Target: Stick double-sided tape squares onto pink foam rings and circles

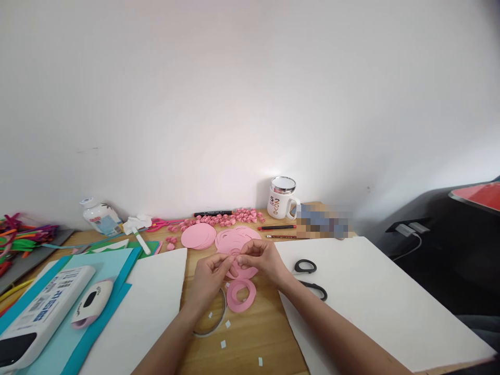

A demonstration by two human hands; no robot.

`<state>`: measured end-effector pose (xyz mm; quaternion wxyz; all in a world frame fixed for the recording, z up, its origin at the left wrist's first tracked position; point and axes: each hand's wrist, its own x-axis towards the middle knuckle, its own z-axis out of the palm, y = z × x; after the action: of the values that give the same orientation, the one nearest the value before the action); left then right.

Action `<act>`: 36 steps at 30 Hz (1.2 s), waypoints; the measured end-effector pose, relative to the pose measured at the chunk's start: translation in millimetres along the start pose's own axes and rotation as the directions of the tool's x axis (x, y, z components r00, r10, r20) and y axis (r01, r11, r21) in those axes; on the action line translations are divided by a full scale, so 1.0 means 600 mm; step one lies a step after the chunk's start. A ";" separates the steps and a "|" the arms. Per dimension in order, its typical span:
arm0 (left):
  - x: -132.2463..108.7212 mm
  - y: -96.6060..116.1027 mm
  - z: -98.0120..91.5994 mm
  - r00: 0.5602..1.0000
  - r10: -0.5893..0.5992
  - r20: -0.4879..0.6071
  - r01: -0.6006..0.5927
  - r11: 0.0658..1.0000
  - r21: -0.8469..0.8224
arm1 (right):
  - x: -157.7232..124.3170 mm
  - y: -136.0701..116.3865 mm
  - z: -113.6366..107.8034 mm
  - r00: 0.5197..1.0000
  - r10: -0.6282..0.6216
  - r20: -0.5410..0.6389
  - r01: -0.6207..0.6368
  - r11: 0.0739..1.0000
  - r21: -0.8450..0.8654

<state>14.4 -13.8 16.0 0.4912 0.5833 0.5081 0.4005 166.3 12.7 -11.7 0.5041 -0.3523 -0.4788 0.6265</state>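
Observation:
My left hand and my right hand meet over the middle of the wooden table, fingers pinched on a pink paper strip. Part of the strip is hidden by the fingers. Just below them lies a cut spiral of pink paper. Behind the hands are a heap of cut pink paper and a stack of pink paper circles. A roll of tape lies flat, partly under my left forearm. Small white squares are scattered nearby.
Rolled pink paper flowers line the wall beside a black marker. A white mug stands behind. Black-handled scissors rest by my right forearm on white board. Left are a white box, a glue-tape dispenser and a bottle.

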 end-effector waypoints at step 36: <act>0.003 -0.002 -0.002 1.000 -0.027 0.008 0.027 1.000 -0.015 | -0.002 0.002 -0.003 0.998 0.056 -0.026 -0.055 0.996 0.064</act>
<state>13.2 -11.8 14.9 0.5029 0.5743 0.5109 0.3953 168.0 11.9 -13.3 0.5040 -0.3582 -0.4417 0.6500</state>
